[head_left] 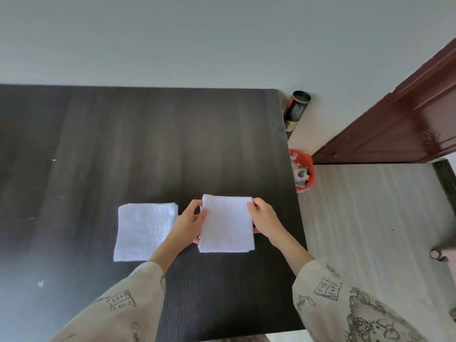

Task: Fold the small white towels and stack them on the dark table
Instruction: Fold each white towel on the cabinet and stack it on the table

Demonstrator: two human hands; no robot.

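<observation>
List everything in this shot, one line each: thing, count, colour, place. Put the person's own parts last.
folded towel stack: one, white, on the table left of the hands.
held towel: one, white, folded, between both hands near the table's right edge.
table: one, dark wood grain, fills the left and centre.
tube: one, black with red label, by the wall past the table's far right corner.
bin: one, orange-red, with rubbish inside, on the floor right of the table.
door: one, dark red-brown, right.
sleeves: two, beige with drawings, bottom.
left hand: one, grips the held towel's left edge.
right hand: one, grips its right edge.
</observation>
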